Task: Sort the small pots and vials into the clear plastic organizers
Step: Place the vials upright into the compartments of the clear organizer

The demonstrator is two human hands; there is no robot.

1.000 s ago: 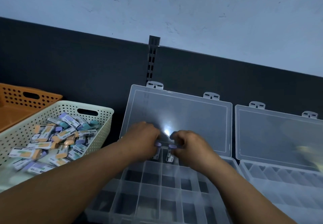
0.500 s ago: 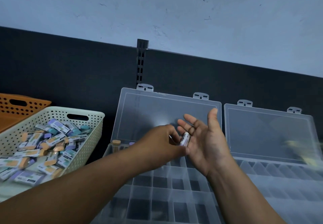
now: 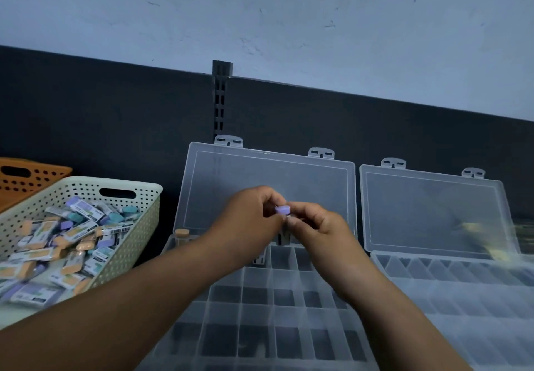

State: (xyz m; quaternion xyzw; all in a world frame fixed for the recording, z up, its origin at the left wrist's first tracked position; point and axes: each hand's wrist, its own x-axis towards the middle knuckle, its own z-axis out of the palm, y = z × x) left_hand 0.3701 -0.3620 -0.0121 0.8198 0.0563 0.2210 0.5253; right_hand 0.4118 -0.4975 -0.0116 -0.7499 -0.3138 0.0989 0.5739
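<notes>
One orange-capped vial [image 3: 182,233] stands in the far left compartment of the clear plastic organizer [image 3: 254,298], my left hand [image 3: 248,221] and right hand [image 3: 316,227] together pinch a small purple-capped vial [image 3: 282,210] above its far row, and the cream perforated basket [image 3: 86,181] on the left holds a heap unsorted.

Basket [image 3: 144,194] of vials [image 3: 78,234] left, two open organizers [image 3: 260,313] [image 3: 462,298] side by side right.
</notes>
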